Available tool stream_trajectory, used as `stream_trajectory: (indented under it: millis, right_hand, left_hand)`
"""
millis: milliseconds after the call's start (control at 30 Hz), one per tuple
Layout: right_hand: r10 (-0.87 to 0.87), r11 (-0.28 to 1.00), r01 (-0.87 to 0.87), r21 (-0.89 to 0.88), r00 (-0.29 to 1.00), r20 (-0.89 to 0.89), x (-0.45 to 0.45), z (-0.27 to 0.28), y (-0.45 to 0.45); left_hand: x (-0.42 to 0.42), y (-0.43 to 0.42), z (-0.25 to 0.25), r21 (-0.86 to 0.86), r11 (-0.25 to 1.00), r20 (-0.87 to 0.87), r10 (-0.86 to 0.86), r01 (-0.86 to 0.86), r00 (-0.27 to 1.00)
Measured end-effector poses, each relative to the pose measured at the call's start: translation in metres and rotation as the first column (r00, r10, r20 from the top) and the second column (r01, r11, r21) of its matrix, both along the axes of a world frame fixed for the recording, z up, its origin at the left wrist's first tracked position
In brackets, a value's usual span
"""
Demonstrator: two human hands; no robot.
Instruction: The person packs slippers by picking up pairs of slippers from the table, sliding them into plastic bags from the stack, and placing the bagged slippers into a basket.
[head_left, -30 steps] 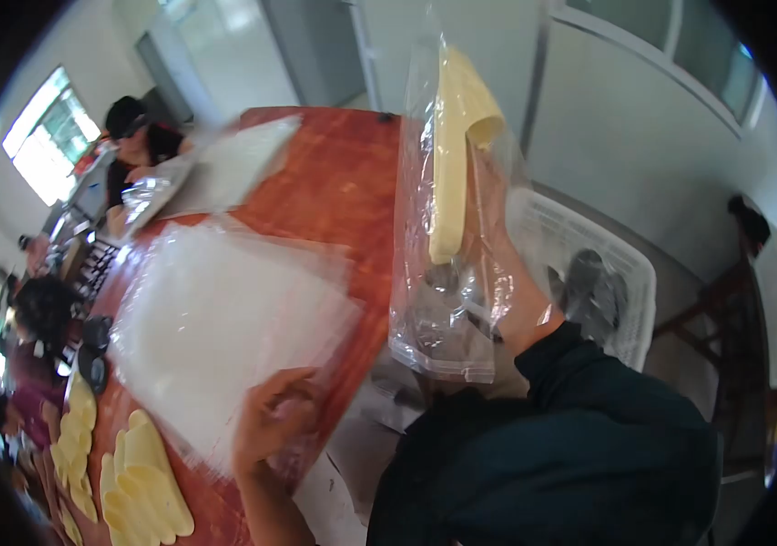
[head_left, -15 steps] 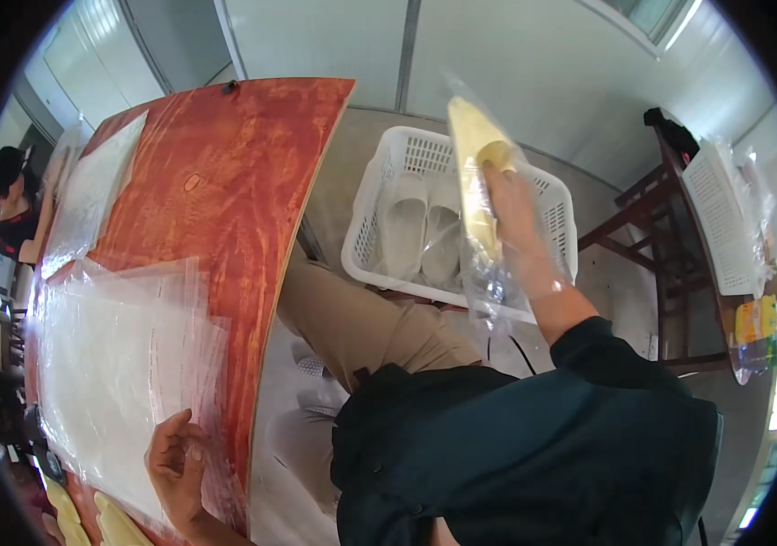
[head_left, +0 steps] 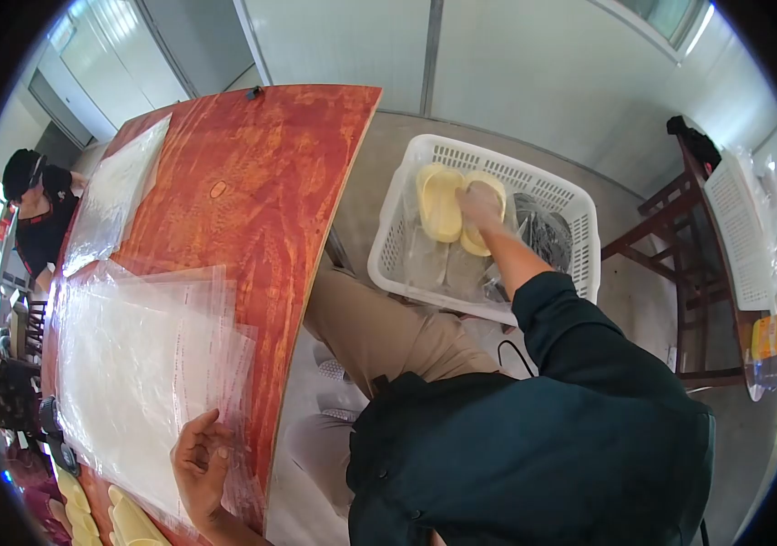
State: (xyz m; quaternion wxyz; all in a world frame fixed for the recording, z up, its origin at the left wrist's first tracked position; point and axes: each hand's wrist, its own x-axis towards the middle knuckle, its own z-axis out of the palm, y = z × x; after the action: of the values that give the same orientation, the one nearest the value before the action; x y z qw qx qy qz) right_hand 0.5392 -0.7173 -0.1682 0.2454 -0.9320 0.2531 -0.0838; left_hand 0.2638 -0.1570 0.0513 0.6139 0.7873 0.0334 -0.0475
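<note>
My right hand (head_left: 481,205) reaches down into a white plastic basket (head_left: 390,264). Its fingers grip the right one of a pair of yellow slippers (head_left: 441,205), which lie side by side in clear film. Pale slippers in clear bags (head_left: 426,262) lie under the yellow pair, partly covered. Over the near right corner of a stack of clear plastic bags (head_left: 133,364) on the red table, my left hand (head_left: 202,464) rests with fingers loosely curled and apart, nothing visible in them.
Another bag stack (head_left: 120,196) lies at the red table's (head_left: 252,182) far end, with a person (head_left: 42,209) beside it. More yellow slippers (head_left: 133,523) sit at the near edge. A dark bundle (head_left: 543,237) fills the basket's right side. A wooden stand (head_left: 680,273) is further right.
My right hand has lowered the bagged yellow slippers from above the basket onto the pale ones inside. My left hand stays at the bag stack. The view has shifted slightly.
</note>
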Motion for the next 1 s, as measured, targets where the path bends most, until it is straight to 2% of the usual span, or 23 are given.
stream_trajectory:
  millis: [133,200,233,300,333,367,433,467,500,533,567,600,633,667,700,733,800,867,900,967,1000]
  right_hand:
    - [0.036,0.999,-0.037,-0.021,0.997,-0.073,0.008,0.013,-0.006]
    - [-0.005,0.996,0.023,-0.091,0.983,0.186,-0.004,0.001,0.007]
    - [0.005,0.996,0.012,-0.089,0.982,0.191,-0.008,-0.004,0.012]
    - [-0.043,0.981,0.079,-0.176,0.978,0.204,-0.008,-0.012,0.023]
    - [-0.045,0.964,0.107,-0.244,0.968,0.247,-0.004,-0.030,0.021]
    - [-0.035,0.943,0.128,-0.306,0.956,0.292,0.004,-0.055,0.013]
    - [0.023,0.844,0.116,-0.523,0.967,0.252,0.022,-0.092,-0.017]
    - [0.042,0.834,-0.055,-0.549,0.998,-0.036,0.002,-0.037,0.012]
    - [0.123,0.716,-0.223,-0.661,0.973,-0.196,0.011,-0.054,-0.003]
    - [0.168,0.787,-0.094,-0.610,0.983,0.066,0.015,-0.101,-0.023]
    - [0.110,0.891,-0.094,-0.444,0.994,0.011,-0.002,-0.051,0.001]
    - [0.117,0.915,-0.198,-0.351,0.964,-0.239,0.009,-0.070,-0.014]
    - [0.347,0.775,-0.420,-0.472,0.907,-0.237,0.008,-0.091,-0.038]
    - [0.542,0.560,-0.565,-0.606,0.803,-0.248,0.007,-0.111,-0.060]
    - [0.573,0.541,-0.571,-0.617,0.788,-0.228,0.005,-0.125,-0.073]
    - [0.374,0.923,-0.349,-0.164,0.913,0.161,-0.038,-0.052,-0.010]
    - [0.607,0.774,-0.569,-0.276,0.791,0.072,-0.096,0.024,0.039]
    - [0.743,0.662,-0.749,-0.037,0.662,-0.104,-0.137,0.109,0.091]
    - [0.756,0.647,-0.761,-0.036,0.647,-0.101,-0.144,0.133,0.104]
    - [0.879,0.477,-0.848,0.231,0.458,-0.133,-0.152,0.164,0.126]
    - [0.882,0.472,-0.851,0.229,0.455,-0.126,-0.154,0.172,0.143]
  left_hand:
    - [0.000,0.002,-0.002,-0.013,1.000,-0.025,0.008,-0.009,1.000]
    - [0.000,0.000,0.000,-0.003,1.000,-0.019,-0.003,0.003,1.000]
    - [0.000,-0.001,0.001,0.006,1.000,-0.014,-0.016,0.016,1.000]
    - [0.000,0.002,0.001,0.021,0.999,-0.007,-0.037,0.038,0.999]
    - [0.000,0.005,0.001,0.036,0.997,-0.009,-0.070,0.070,0.998]
    - [-0.001,0.005,0.002,0.046,0.999,0.001,-0.025,0.025,1.000]
    - [0.000,0.002,0.006,0.048,0.997,0.000,-0.064,0.064,0.998]
    - [-0.001,0.004,0.003,0.037,0.997,0.026,-0.064,0.063,0.998]
    - [-0.001,0.006,-0.003,0.028,0.998,0.053,-0.054,0.052,0.997]
    - [-0.001,0.009,-0.004,0.056,0.997,0.105,-0.064,0.058,0.992]
    - [0.000,0.010,-0.004,0.088,0.994,0.151,-0.075,0.062,0.986]
    - [0.001,0.012,-0.004,0.059,0.997,0.182,-0.053,0.043,0.982]
    - [0.002,0.013,-0.004,0.032,0.999,0.215,-0.034,0.028,0.976]
    - [0.002,0.014,-0.003,-0.047,0.999,0.224,0.025,-0.015,0.974]
    - [0.001,0.014,-0.001,-0.128,0.990,0.234,0.081,-0.052,0.969]
    - [-0.001,0.015,0.004,-0.156,0.983,0.214,0.132,-0.100,0.968]
    - [-0.002,0.018,0.007,-0.185,0.965,0.187,0.220,-0.186,0.957]
    - [0.000,0.021,0.005,-0.269,0.947,0.285,0.253,-0.176,0.925]
    - [-0.001,0.021,0.005,-0.267,0.944,0.287,0.270,-0.194,0.919]
    - [0.000,0.019,0.004,-0.284,0.935,0.325,0.303,-0.213,0.896]
    - [0.000,0.020,0.004,-0.280,0.935,0.332,0.306,-0.217,0.892]
